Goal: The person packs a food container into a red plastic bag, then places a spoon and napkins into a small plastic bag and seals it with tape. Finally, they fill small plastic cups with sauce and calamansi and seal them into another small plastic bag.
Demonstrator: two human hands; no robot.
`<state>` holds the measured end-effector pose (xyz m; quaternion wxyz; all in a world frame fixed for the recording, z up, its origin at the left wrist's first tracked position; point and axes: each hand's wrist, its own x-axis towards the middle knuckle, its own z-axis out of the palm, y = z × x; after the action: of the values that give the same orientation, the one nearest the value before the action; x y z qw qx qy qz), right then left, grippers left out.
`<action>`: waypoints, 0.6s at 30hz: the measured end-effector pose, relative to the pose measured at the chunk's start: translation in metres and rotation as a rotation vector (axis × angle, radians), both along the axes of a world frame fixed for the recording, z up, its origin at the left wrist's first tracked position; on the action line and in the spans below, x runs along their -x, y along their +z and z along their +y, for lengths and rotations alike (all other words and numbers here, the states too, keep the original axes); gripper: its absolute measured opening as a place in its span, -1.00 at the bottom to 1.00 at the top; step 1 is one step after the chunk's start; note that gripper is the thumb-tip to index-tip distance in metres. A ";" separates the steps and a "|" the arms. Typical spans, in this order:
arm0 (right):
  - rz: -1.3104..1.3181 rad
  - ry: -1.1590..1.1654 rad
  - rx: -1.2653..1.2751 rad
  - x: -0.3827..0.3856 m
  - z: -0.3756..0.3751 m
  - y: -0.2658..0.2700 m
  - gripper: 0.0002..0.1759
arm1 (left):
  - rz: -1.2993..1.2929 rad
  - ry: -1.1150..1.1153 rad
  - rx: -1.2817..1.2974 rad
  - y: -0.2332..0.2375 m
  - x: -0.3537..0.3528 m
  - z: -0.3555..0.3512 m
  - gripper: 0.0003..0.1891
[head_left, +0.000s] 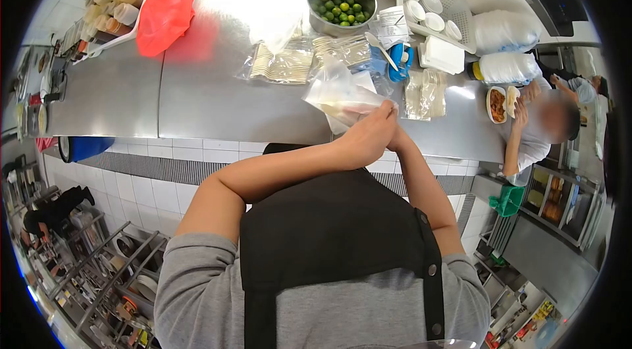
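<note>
A clear plastic bag [342, 96] with something pale inside hangs over the steel counter [230, 109]. At its gathered right end is my left hand [370, 137], its fingers closed on the plastic. My right hand [397, 138] is right beside it, mostly hidden behind the left hand and wrist, so its fingers do not show clearly. Behind the bag lie wrapped packs of wooden cutlery [283, 65], a blue tape dispenser [401, 63] and a white spoon [380, 51]. Another clear-wrapped pack [425, 94] is to the right of the hands.
A steel pot of green limes [341, 8] stands at the back, beside a crate of white cups [432, 3]. A red plastic bag [164, 12] and a sauce-bottle tray [113, 17] are left. Another person [533, 126] holds food over a bowl [496, 104] at right.
</note>
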<state>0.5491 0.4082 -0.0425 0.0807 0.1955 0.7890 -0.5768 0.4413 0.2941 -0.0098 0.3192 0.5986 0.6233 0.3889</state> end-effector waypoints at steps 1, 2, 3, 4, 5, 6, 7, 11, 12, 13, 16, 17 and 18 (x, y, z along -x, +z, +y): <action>0.026 0.038 0.060 0.004 -0.001 0.002 -0.56 | -0.016 -0.004 -0.032 0.000 -0.002 -0.001 -0.50; 0.049 0.076 0.122 0.008 -0.003 0.004 -0.54 | -0.022 -0.016 -0.020 -0.001 -0.003 -0.002 -0.48; 0.070 0.062 0.254 0.012 -0.002 -0.009 -0.54 | -0.027 -0.027 -0.009 0.000 -0.004 -0.003 -0.46; 0.091 0.047 0.386 0.017 -0.001 -0.026 -0.53 | -0.033 -0.039 0.004 0.001 -0.004 -0.004 -0.44; 0.111 0.032 0.519 0.021 0.001 -0.045 -0.52 | -0.024 -0.040 -0.014 0.000 -0.004 -0.005 -0.43; 0.131 0.016 0.653 0.024 0.001 -0.061 -0.52 | -0.015 -0.042 -0.031 -0.002 -0.004 -0.006 -0.43; 0.136 0.018 0.650 0.025 0.000 -0.069 -0.52 | -0.006 -0.043 -0.047 -0.005 -0.004 -0.007 -0.42; 0.085 0.022 0.515 0.023 -0.003 -0.093 -0.54 | 0.048 0.013 -0.111 -0.025 -0.002 -0.007 -0.41; 0.079 0.004 0.520 0.020 -0.003 -0.096 -0.55 | 0.059 0.027 -0.128 -0.026 -0.001 -0.008 -0.41; 0.096 -0.010 0.474 0.019 -0.004 -0.099 -0.57 | 0.069 0.041 -0.144 -0.026 -0.001 -0.009 -0.41; 0.140 -0.033 0.278 0.017 -0.001 -0.111 -0.60 | 0.070 -0.029 0.005 -0.023 0.004 -0.008 -0.35; 0.152 -0.032 0.193 0.017 0.003 -0.115 -0.61 | 0.050 -0.025 -0.004 -0.024 0.004 -0.008 -0.35; 0.162 -0.031 0.109 0.017 0.006 -0.120 -0.63 | 0.030 -0.022 -0.013 -0.025 0.004 -0.009 -0.35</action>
<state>0.5317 0.4144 -0.1623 0.0182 0.1559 0.7571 -0.6341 0.4375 0.2856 -0.0344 0.3102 0.6131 0.6190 0.3803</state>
